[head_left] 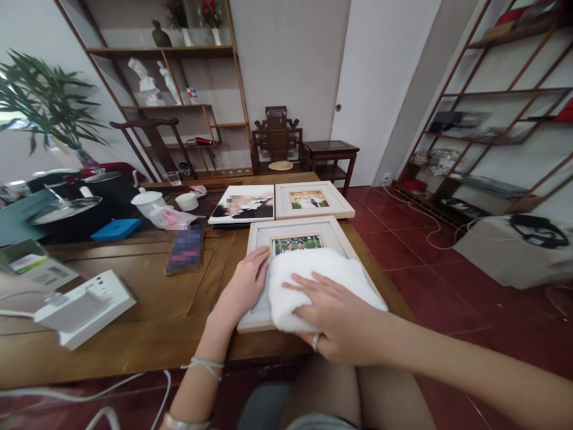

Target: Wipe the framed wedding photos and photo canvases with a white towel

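A light-wood picture frame (353, 245) lies flat near the table's front edge, its wide pale mat around a small photo (298, 242) of two people. My left hand (246, 283) holds the frame's left side, fingers extended along the rail. A bunched white towel (331, 266) covers the lower part of the frame and part of the photo. Over it rests my right hand (329, 310), several fingers spread on top and a ringed finger curled at the near edge, gripping the cloth. The frame's lower middle is hidden beneath towel and hand.
Behind lie another framed photo (313, 200) and a frameless photo panel (244, 204). Leftward on the wooden table (152, 310) are a white power strip (96, 307), a blue box (117, 229), a dark pan (67, 218), a white teapot (147, 203) and a blurred flat item (184, 249).
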